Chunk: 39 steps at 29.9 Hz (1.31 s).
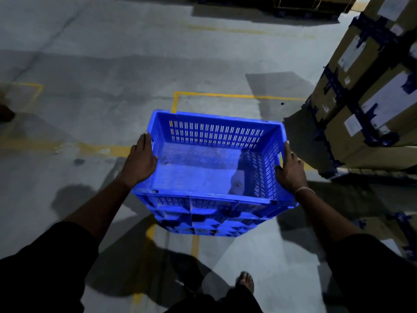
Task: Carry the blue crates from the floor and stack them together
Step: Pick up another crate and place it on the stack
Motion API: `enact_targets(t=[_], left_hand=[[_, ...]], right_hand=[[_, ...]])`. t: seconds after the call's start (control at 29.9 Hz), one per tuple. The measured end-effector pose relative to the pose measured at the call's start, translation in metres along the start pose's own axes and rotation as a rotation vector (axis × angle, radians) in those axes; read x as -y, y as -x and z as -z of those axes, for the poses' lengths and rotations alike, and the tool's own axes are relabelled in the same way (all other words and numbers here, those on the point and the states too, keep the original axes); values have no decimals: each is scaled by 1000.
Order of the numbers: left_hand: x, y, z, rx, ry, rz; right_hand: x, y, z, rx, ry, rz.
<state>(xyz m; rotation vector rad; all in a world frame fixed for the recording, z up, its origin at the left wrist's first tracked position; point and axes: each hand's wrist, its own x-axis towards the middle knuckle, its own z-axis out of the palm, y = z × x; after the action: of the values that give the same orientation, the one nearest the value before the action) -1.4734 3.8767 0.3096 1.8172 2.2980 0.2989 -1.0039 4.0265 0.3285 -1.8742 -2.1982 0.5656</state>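
A blue plastic crate (203, 168) with slotted walls and nothing inside is held in the air in front of me, above the concrete floor. My left hand (141, 160) grips its left rim and my right hand (288, 170) grips its right rim, each with the fingers wrapped over the edge. A thin bangle circles my right wrist. No other blue crate is in view.
Tall stacks of taped cardboard boxes (365, 91) stand at the right, close to the crate. Yellow lines (216, 94) mark bays on the grey floor. My sandalled foot (244, 282) shows below the crate. Dark pallets or racks (282, 5) lie at the far top.
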Motion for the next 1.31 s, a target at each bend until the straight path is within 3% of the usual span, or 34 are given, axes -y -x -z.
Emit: enact_targets(t=[0.54,0.74,1.11,1.31], left_hand=[[-1,17,11,96,115,-21],[0,54,4,48,153,23],[-53,149,19,-158,350,272],[-81,227,43,-379,371,425]], right_hand=[[14,-3,9,55,118,-115],[33,11,3,7,146,76],[107,17,10,172,-400,390],[148,30,1,306,-507,548]])
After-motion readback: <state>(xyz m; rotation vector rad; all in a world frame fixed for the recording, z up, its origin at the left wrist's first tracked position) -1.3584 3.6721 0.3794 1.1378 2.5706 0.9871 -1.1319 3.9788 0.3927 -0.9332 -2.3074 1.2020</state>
